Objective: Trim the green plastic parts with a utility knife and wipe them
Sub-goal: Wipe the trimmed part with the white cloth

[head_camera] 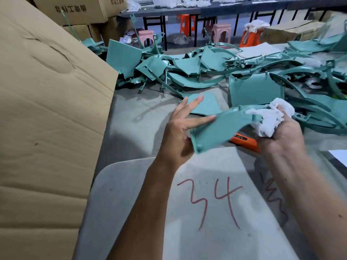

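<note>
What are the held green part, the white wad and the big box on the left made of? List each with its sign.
Green part: moulded plastic, smooth satin sheen, thin raised rim.
White wad: soft cloth or cotton waste, fluffy crumpled folds, gripped in the right hand.
Box: brown corrugated cardboard, matte, creased and dented.

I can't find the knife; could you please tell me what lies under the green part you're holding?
An orange utility knife lies under the green part; its blade end is covered by the part.

Most of the orange utility knife (244,142) behind the green part (219,131) and right hand (279,136).
</note>
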The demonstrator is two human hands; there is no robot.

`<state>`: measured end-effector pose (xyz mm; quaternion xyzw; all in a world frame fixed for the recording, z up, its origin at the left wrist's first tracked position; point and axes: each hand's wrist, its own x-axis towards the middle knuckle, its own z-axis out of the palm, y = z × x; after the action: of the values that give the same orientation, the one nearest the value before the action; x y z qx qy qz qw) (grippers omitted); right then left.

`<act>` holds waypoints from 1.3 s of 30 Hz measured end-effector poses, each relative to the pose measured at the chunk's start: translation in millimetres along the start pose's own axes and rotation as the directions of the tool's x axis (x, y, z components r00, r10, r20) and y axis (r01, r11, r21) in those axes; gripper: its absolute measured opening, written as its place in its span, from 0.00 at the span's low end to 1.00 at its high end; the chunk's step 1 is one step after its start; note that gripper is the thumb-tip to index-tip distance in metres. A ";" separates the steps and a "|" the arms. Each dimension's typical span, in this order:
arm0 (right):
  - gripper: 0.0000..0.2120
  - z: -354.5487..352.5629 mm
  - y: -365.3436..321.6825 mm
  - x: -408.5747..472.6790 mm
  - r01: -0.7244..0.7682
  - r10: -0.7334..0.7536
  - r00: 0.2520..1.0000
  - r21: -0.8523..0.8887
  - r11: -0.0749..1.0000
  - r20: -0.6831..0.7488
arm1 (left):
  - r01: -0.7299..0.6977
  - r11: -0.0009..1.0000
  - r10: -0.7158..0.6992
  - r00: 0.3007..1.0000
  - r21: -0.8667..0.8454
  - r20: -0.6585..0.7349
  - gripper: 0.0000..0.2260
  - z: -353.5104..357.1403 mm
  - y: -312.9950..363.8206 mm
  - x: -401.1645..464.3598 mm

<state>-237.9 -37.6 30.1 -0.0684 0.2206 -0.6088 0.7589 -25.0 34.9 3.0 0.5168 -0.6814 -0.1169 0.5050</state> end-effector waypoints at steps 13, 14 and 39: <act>0.16 -18.6 18.7 13.7 0.590 -0.763 0.600 -0.777 0.219 0.241 | 0.206 0.846 -0.428 0.813 -0.493 -0.394 0.04 -11.6 -5.1 -0.4; 0.15 -17.1 20.0 11.7 0.601 -0.756 0.607 -0.764 0.234 0.246 | 0.202 0.779 -0.494 0.780 -0.593 -0.384 0.06 -15.1 -5.2 1.4; 0.05 -2.2 41.1 -6.7 0.477 -0.383 0.878 -0.572 0.667 0.286 | 0.653 0.428 -0.630 0.711 -0.625 0.312 0.10 -17.2 9.6 0.9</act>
<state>-203.1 -20.6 14.6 -0.4098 0.3333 -0.6554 0.5399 -16.6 44.7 18.0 0.5035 -0.3432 -0.5549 0.5665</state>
